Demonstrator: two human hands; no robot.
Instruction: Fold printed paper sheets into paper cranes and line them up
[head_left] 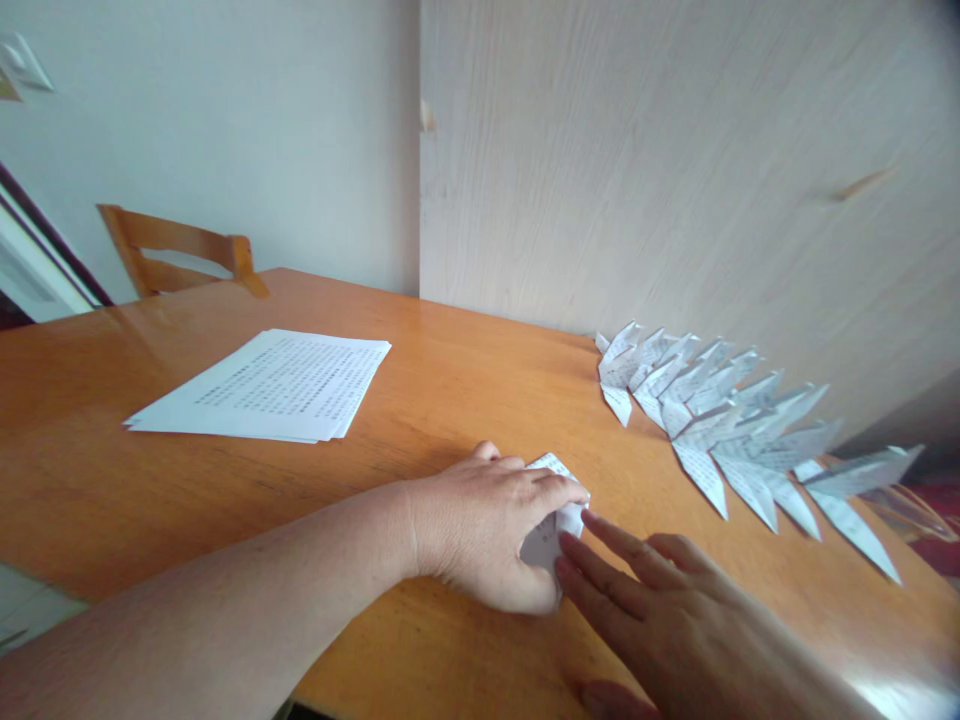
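Note:
A small folded sheet of printed paper (551, 540) lies on the wooden table. Over it arches my left hand (487, 530), pinning it down with the thumb at the near edge and the fingers across the far side. Much of the paper is hidden beneath this hand. My right hand (660, 600) comes in from the lower right, its fingers stretched out and holding nothing. Its fingertips touch or nearly touch the paper's right edge, beside my left thumb.
A stack of printed sheets (270, 385) lies on the table (465, 370) to the left. Several folded paper pieces with upright points (705, 390) stand in a row at the right. Behind are a wooden panel (637, 150) and a chair (180, 240).

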